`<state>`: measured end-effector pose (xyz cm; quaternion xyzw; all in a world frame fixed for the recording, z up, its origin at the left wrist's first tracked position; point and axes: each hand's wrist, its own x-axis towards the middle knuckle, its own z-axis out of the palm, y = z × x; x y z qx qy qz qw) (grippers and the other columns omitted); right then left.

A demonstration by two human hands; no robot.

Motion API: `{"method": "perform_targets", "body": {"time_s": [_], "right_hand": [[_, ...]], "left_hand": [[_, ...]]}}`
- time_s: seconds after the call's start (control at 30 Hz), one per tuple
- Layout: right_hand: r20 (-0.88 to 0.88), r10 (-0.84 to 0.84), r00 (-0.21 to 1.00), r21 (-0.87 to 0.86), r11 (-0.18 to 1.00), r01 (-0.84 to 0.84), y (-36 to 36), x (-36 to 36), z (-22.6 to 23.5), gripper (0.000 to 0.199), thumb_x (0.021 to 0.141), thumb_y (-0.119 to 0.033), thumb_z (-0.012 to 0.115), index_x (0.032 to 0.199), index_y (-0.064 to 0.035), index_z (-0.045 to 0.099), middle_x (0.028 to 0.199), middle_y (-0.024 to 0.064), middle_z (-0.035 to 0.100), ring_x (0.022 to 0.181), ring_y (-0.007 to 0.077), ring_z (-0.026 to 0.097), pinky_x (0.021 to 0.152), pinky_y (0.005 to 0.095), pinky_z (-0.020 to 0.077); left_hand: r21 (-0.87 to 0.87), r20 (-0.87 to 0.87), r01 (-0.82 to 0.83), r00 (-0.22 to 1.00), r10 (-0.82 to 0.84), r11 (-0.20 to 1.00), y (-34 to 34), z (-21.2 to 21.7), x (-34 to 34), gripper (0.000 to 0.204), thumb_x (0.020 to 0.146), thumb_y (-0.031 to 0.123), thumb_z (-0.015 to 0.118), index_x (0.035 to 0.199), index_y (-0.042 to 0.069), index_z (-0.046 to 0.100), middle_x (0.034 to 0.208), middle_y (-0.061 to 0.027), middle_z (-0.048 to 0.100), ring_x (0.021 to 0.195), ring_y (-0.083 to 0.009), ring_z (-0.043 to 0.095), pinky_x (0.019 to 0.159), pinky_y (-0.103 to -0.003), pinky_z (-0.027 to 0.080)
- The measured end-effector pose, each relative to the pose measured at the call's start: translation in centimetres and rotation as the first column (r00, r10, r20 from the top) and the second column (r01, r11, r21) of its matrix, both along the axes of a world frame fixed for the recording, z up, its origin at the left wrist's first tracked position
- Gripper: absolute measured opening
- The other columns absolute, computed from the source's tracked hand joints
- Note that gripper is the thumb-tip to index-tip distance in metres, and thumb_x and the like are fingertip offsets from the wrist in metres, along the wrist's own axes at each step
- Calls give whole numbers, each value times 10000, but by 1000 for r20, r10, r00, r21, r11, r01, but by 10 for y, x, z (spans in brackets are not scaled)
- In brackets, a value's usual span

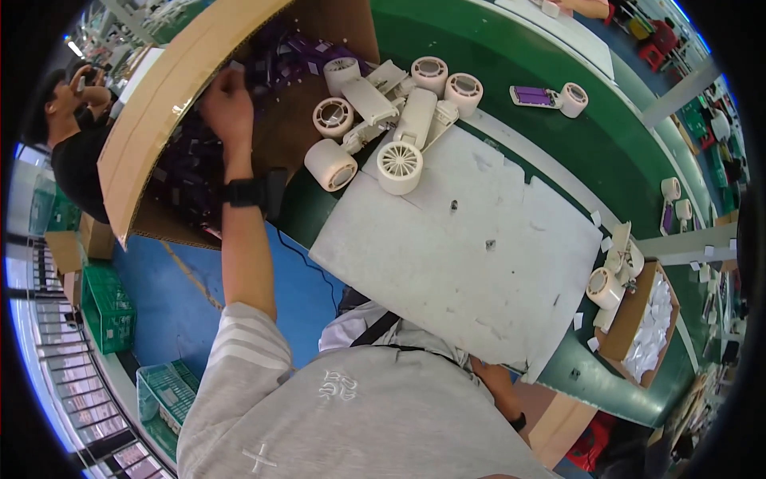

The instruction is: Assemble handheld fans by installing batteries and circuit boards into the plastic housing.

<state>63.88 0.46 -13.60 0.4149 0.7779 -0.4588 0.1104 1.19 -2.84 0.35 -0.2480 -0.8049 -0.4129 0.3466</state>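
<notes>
Left hand in the box, white wheeled parts at the box's edge.
You are reaching your left hand (227, 108) into a cardboard box (179, 80), over purple parts (295, 60); its fingers are curling near a small white piece, but you cannot tell whether that grip is holding it. Wheeled white assemblies (415, 118) are lying piled between box and pale sheet (455, 247), partly overlapping the sheet on the desk (570, 385). Your right forearm (496, 391) is showing low beside your shirt; you cannot tell that grip's state.
</notes>
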Motion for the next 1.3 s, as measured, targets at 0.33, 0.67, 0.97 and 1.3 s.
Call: {"method": "perform_targets", "body": {"time_s": [0.33,0.67,0.97,1.3], "right_hand": [[-332,225,916,-395,849,-352,40,-50,201,500,843,-168,664,1304,-24,531,1127,158,637,963,263,645,843,318,481],[-604,360,711,637,755,158,66,-191,192,250,712,-98,763,920,-20,649,837,115,666,766,240,636,713,334,494],[-650,0,760,430,825,368,159,-182,132,179,785,-133,747,825,-7,627,667,26,577,584,39,485,535,232,396],[-813,-141,565,101,921,375,169,-165,98,157,801,-134,735,834,-16,637,698,11,611,589,60,500,567,230,425]], "left_hand": [[477,-111,654,707,-698,587,5,57,162,67,887,24,610,937,-18,595,744,-52,642,604,-107,575,570,-215,471],[170,247,978,-163,-955,-123,15,76,250,336,753,50,761,1052,-18,625,945,-110,679,794,-212,661,715,-306,528],[-588,334,658,727,-600,470,71,43,152,366,786,170,738,1137,120,649,1105,-177,561,983,-362,586,824,-428,497],[-174,423,478,826,-373,861,57,59,113,251,901,137,618,1114,3,604,1082,-176,577,760,-277,675,678,-358,532]]}}
